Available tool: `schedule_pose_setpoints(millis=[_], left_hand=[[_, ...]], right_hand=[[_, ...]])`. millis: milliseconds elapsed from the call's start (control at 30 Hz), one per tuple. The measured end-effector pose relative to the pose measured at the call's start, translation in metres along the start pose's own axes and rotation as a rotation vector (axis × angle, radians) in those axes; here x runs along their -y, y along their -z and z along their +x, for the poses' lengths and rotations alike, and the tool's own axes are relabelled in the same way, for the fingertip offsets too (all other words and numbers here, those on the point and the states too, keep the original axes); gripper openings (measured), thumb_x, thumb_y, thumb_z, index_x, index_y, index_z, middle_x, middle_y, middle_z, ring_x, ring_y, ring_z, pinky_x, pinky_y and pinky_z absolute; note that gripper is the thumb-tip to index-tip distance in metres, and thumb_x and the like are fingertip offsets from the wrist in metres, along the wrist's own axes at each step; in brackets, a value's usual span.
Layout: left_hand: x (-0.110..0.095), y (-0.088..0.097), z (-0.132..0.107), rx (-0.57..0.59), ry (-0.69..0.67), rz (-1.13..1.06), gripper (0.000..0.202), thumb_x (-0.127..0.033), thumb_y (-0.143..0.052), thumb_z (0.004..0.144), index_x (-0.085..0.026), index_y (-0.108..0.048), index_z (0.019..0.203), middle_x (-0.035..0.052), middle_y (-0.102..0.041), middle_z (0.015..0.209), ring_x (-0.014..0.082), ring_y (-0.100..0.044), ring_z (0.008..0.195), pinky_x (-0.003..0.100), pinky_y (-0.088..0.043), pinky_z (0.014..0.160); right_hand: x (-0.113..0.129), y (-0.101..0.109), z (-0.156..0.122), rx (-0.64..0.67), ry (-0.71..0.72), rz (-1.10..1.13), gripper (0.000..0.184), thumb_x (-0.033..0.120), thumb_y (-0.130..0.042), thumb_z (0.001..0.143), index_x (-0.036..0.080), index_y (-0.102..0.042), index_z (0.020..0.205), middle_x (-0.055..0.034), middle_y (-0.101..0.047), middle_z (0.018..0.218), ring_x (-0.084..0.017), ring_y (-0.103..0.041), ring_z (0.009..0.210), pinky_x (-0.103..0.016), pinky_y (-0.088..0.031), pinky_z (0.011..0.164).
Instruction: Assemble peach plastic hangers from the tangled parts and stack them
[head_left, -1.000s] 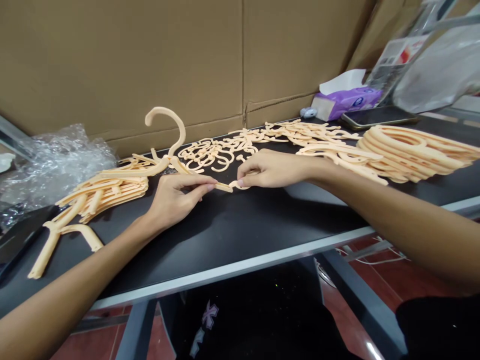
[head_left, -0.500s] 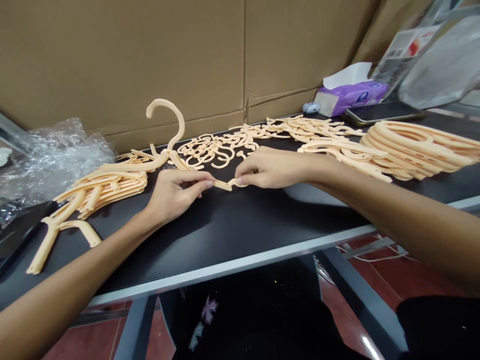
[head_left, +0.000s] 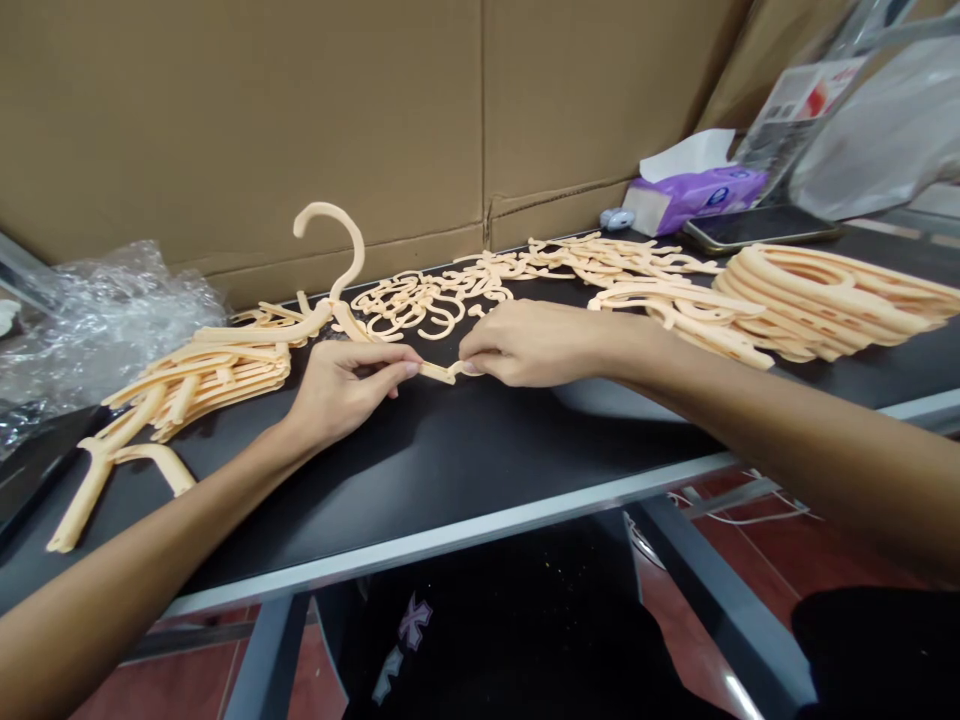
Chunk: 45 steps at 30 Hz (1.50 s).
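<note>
Head view: the left hand [head_left: 345,385] and right hand [head_left: 536,345] each pinch one end of a small peach plastic hanger piece [head_left: 437,371], fingers nearly closed, just above the black table [head_left: 450,450]. Just behind that piece lies a tangle of loose hanger parts [head_left: 427,305]. Left of it are stacked hanger bars [head_left: 195,375] and a raised hanger hook [head_left: 330,235]; right of it, stacked hanger loops [head_left: 825,305].
</note>
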<state>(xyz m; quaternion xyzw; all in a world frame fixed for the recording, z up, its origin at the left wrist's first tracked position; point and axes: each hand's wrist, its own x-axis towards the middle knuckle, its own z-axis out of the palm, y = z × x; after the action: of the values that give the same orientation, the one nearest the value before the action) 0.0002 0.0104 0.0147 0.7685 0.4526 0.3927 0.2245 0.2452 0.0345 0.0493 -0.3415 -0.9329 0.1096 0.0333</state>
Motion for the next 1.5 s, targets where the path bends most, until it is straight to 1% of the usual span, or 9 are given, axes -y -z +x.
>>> schedule_pose_setpoints(millis=[267,433,633,833,933,1167,1233,1367,1500], left_hand=[[-0.002,-0.001,0.002,0.0,0.011,-0.027,0.017,-0.036,-0.077,0.076,-0.021,-0.084,0.076,0.0023,-0.076,0.068,0.0105,-0.058,0.049,0.021,-0.051,0.051],[-0.001,0.0,0.003,-0.001,0.01,-0.031,0.016,-0.034,-0.076,0.076,-0.02,-0.083,0.075,0.0016,-0.073,0.064,0.0103,-0.058,0.05,0.02,-0.05,0.051],[0.003,0.001,0.004,0.021,0.003,0.014,0.02,-0.037,-0.076,0.078,-0.018,-0.084,0.08,0.0027,-0.074,0.067,0.0121,-0.061,0.052,0.022,-0.052,0.054],[0.002,0.002,0.003,0.015,-0.002,0.035,0.021,-0.037,-0.074,0.081,-0.018,-0.084,0.081,0.0017,-0.071,0.064,0.0118,-0.058,0.05,0.023,-0.049,0.052],[-0.001,0.002,0.002,0.011,-0.001,0.049,0.02,-0.036,-0.074,0.081,-0.019,-0.083,0.081,0.0015,-0.073,0.066,0.0118,-0.059,0.051,0.023,-0.049,0.052],[-0.002,0.003,0.0,-0.071,0.005,0.052,0.019,-0.035,-0.076,0.083,-0.018,-0.084,0.088,0.0036,-0.079,0.079,0.0124,-0.064,0.058,0.023,-0.055,0.06],[-0.002,0.004,0.0,-0.119,0.016,0.023,0.023,-0.036,-0.077,0.083,-0.018,-0.084,0.095,0.0043,-0.08,0.083,0.0126,-0.066,0.059,0.024,-0.057,0.06],[-0.003,0.005,0.001,-0.181,-0.042,-0.038,0.035,-0.035,-0.078,0.084,-0.017,-0.081,0.114,0.004,-0.079,0.087,0.0118,-0.067,0.064,0.023,-0.06,0.064],[-0.004,0.007,0.003,-0.219,-0.122,-0.069,0.047,-0.031,-0.08,0.083,-0.019,-0.076,0.128,-0.0004,-0.074,0.079,0.0109,-0.065,0.061,0.023,-0.059,0.063]], right_hand=[[-0.011,0.011,0.014,0.141,0.03,0.118,0.022,0.024,-0.055,0.095,0.017,-0.074,0.087,-0.0001,-0.068,0.076,-0.013,-0.052,0.067,-0.029,-0.034,0.068],[-0.006,0.008,0.014,0.097,0.038,0.053,0.024,0.021,-0.051,0.095,0.018,-0.073,0.086,-0.0008,-0.067,0.076,-0.014,-0.052,0.067,-0.03,-0.033,0.067],[0.0,0.009,0.015,0.109,0.032,0.011,0.025,0.018,-0.051,0.093,0.018,-0.076,0.087,-0.0035,-0.071,0.081,-0.015,-0.053,0.069,-0.031,-0.033,0.068],[0.018,0.005,0.003,0.037,-0.094,-0.194,0.029,0.017,-0.048,0.094,0.019,-0.077,0.092,-0.0105,-0.076,0.096,-0.02,-0.058,0.079,-0.033,-0.028,0.065],[0.024,0.002,-0.003,0.014,-0.119,-0.22,0.03,0.019,-0.047,0.097,0.018,-0.076,0.092,-0.0124,-0.077,0.101,-0.021,-0.061,0.083,-0.033,-0.026,0.063],[0.013,-0.002,-0.002,-0.102,-0.099,-0.132,0.031,0.024,-0.045,0.1,0.016,-0.074,0.09,-0.0122,-0.076,0.1,-0.021,-0.061,0.082,-0.033,-0.028,0.067],[0.005,-0.003,-0.001,-0.191,-0.075,-0.09,0.031,0.026,-0.045,0.1,0.016,-0.073,0.09,-0.0115,-0.075,0.097,-0.02,-0.059,0.082,-0.032,-0.029,0.069],[-0.008,-0.003,0.002,-0.458,-0.037,0.051,0.032,0.032,-0.047,0.101,0.015,-0.071,0.089,-0.0081,-0.073,0.088,-0.017,-0.057,0.08,-0.031,-0.032,0.072],[-0.017,-0.004,0.004,-0.6,-0.032,0.123,0.032,0.035,-0.05,0.099,0.015,-0.07,0.085,-0.0045,-0.068,0.08,-0.016,-0.053,0.074,-0.031,-0.031,0.07]])
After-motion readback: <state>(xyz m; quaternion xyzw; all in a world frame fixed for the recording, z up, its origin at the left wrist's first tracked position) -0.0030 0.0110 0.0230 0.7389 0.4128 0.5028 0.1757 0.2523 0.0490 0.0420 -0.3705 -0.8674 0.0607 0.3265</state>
